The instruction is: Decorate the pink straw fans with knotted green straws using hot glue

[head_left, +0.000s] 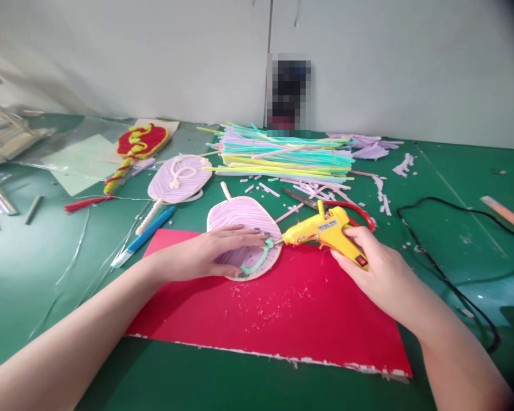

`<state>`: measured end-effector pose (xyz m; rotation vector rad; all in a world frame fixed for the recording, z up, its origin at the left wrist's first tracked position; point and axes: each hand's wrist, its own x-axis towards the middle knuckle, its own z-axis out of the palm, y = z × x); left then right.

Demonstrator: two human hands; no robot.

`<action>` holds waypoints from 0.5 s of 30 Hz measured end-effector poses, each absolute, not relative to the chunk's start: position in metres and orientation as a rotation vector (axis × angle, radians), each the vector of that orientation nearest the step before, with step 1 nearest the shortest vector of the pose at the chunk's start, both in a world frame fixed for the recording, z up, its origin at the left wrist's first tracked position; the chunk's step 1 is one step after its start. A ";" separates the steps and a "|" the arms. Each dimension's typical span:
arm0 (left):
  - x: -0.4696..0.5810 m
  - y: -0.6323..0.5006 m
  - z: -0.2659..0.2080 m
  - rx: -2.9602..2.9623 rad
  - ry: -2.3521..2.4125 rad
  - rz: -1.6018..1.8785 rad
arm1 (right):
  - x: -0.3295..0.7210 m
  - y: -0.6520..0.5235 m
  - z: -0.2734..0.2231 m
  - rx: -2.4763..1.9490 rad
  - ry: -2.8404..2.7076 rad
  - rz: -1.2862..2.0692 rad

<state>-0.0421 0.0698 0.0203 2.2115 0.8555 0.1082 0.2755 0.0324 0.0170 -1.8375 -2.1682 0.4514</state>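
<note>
My right hand (pixel 368 262) is wrapped around the handle of a yellow hot glue gun (pixel 321 229). Its nozzle points left, at one end of a curved mint-green pipe cleaner (pixel 259 262). That strip lies on a round lilac fan (pixel 240 212) with a pale rim, resting partly on a red board (pixel 282 308). Over the fan my left hand (pixel 223 249) is spread, fingers stretched and thumb apart, with its fingertips and thumb at the two ends of the green strip. Whether it pinches the strip cannot be made out.
Behind lies a bundle of coloured pipe cleaners (pixel 282 154). Scissors (pixel 325 204) sit beyond the glue gun. At left are another lilac fan (pixel 180 178), a red-and-yellow fan (pixel 143 141) and a blue pen-like tool (pixel 145 237). A black cord (pixel 437 265) curves at right.
</note>
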 end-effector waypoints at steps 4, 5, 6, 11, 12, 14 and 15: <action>-0.042 0.070 0.021 2.215 0.861 0.083 | 0.275 0.032 0.017 -1.807 -2.175 0.426; -0.042 0.070 0.020 2.217 0.859 0.082 | 0.275 0.032 0.017 -1.801 -2.177 0.422; -0.042 0.070 0.020 2.219 0.859 0.084 | 0.275 0.033 0.017 -1.797 -2.178 0.421; -0.042 0.070 0.020 2.228 0.859 0.069 | 0.276 0.033 0.016 -1.793 -2.166 0.377; -0.042 0.071 0.020 2.231 0.853 0.063 | 0.276 0.033 0.016 -1.794 -2.158 0.367; -0.042 0.071 0.021 2.238 0.835 0.057 | 0.275 0.034 0.017 -1.801 -2.138 0.364; -0.041 0.071 0.021 2.242 0.825 0.055 | 0.275 0.034 0.018 -1.804 -2.128 0.371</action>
